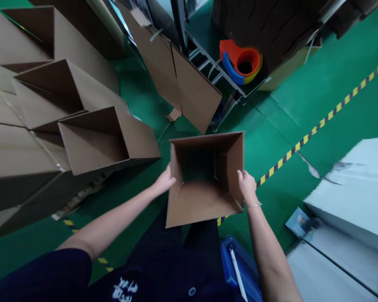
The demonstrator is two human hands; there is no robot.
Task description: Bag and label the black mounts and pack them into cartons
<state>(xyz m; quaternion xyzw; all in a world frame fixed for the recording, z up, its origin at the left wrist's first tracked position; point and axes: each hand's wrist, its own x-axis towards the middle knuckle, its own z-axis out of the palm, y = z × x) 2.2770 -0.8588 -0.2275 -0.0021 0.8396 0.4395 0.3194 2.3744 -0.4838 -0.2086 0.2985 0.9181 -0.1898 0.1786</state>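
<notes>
An open brown cardboard box (192,205) hangs in front of me above the green floor, which shows through its unfolded bottom. My left hand (164,181) presses on its left wall and my right hand (247,185) grips its right wall, fingers curled over the edge. A thin bracelet sits on my right wrist.
Several open cardboard boxes (91,138) lie stacked on their sides at the left. Flat cardboard sheets (179,79) lean on a metal cart at the back. An orange and blue tape dispenser (241,62) rests on that cart. A yellow-black floor line (318,126) runs diagonally right. White panels (349,197) stand at the right.
</notes>
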